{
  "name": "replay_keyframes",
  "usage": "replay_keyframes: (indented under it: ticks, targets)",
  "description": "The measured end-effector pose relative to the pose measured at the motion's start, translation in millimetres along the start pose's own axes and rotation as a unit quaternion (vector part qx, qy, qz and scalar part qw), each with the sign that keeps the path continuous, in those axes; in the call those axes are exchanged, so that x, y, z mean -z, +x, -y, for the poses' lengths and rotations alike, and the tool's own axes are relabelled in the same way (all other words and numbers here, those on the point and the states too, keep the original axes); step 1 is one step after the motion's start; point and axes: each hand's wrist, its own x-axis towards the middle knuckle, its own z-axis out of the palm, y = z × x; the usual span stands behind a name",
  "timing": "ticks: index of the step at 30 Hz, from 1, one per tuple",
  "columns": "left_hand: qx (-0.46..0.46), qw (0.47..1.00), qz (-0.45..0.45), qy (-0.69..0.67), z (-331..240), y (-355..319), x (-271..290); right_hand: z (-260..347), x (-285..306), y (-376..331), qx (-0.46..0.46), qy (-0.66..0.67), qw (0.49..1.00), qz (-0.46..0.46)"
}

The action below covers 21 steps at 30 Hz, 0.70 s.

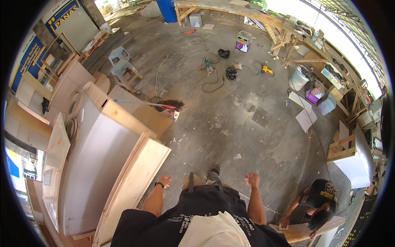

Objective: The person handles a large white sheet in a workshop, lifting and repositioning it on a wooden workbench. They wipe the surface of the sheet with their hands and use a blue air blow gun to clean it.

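Note:
My left hand (pixel 165 181), with a dark band at the wrist, hangs beside the pale plywood edge (pixel 133 177) of a large white panel structure. Its fingers are apart and hold nothing. Out over the concrete floor, my right hand (pixel 252 180) hangs away from any object; its loosely bent fingers look a little blurred, and no thing shows in it. One shoe (pixel 213 175) shows ahead of my dark apron (pixel 212 197).
At the lower right a co-worker (pixel 319 203) bends over a wooden board (pixel 312 230). A broom (pixel 164 106) lies by the panels at left, near stacked stools (pixel 123 68). Cords, a yellow power tool (pixel 267 70) and a bucket (pixel 299 78) stand ahead, before a cluttered workbench (pixel 304 33).

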Motion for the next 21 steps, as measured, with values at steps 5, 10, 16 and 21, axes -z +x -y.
replay_keyframes:
  ticks: [5, 10, 16, 21]
  targets:
    - [0.044, 0.998, 0.036, 0.034, -69, 54, 25, 212, -47, 130, 0.061, 0.036, 0.997, 0.022]
    - [0.012, 0.994, 0.055, 0.09, -189, 137, -26, 325, -110, 247, 0.04, 0.007, 0.999, -0.02]
    - [0.012, 0.991, 0.05, 0.127, -437, 253, 16, 339, -144, 388, -0.097, 0.081, 0.991, -0.044]
    - [-0.247, 0.962, 0.043, 0.112, -705, 340, 9, 415, -146, 501, -0.142, 0.248, 0.948, -0.14]
